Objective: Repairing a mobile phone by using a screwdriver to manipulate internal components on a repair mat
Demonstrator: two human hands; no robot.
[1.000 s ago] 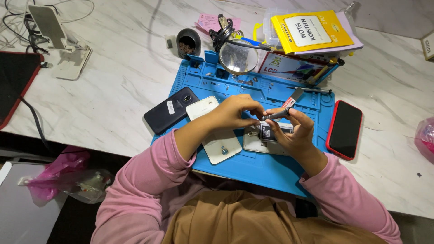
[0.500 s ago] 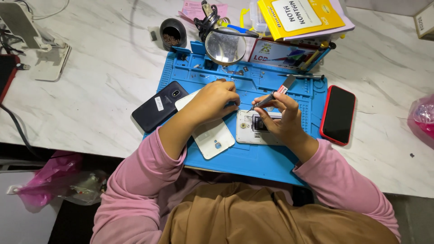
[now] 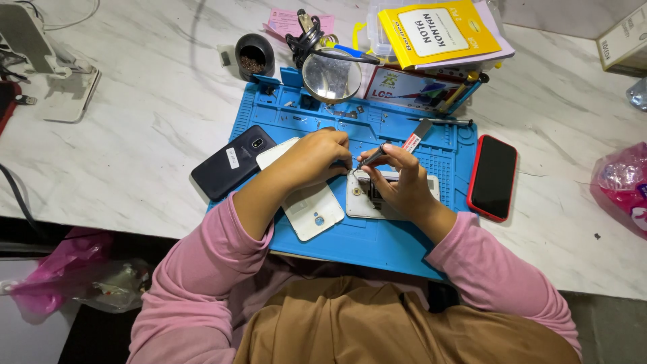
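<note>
An opened white phone (image 3: 364, 201) lies on the blue work mat (image 3: 377, 236), its inner parts showing. My right hand (image 3: 399, 176) rests over it and grips a thin metal tool (image 3: 416, 136) with a red-and-white tag, tip pointing down at the phone's left end. My left hand (image 3: 315, 156) has its fingers closed just left of the tool tip, lying over a white phone back cover (image 3: 311, 210). Whether it pinches a small part is hidden.
A black phone (image 3: 232, 163) lies at the mat's left edge, a red-cased phone (image 3: 493, 176) at its right. Behind the mat stand a magnifier (image 3: 330, 74), a dark cup (image 3: 255, 56), a yellow box (image 3: 438, 30) and a white stand (image 3: 47, 67). A pink bag (image 3: 623, 185) sits far right.
Both hands stay together over the opened phone; the view has shifted slightly, and the tool tip sits lower toward the phone's left end.
</note>
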